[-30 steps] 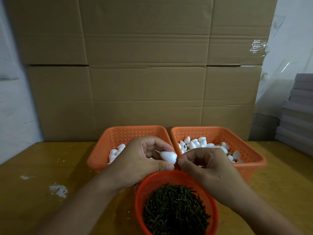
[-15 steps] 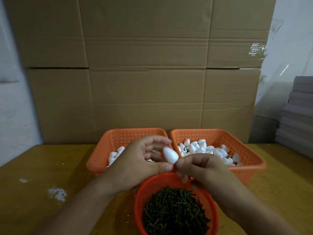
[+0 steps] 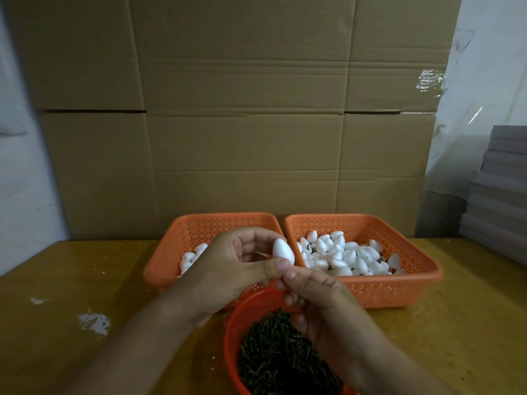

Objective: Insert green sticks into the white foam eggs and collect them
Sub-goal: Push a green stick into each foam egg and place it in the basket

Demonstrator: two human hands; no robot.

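The left hand (image 3: pixel 233 269) pinches a smooth white foam egg (image 3: pixel 283 251) upright; the right hand (image 3: pixel 319 292), fingertips pressed beneath it, perhaps grips a stick, above the perforated round basket (image 3: pixel 242 317) at the bench's near edge.

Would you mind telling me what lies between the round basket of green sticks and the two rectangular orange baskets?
In the head view, both hands: the left hand holding a white foam egg, the right hand pinching beneath it.

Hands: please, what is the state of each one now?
Left hand: closed on the white foam egg.
Right hand: fingers pinched under the egg; contents cannot be told.
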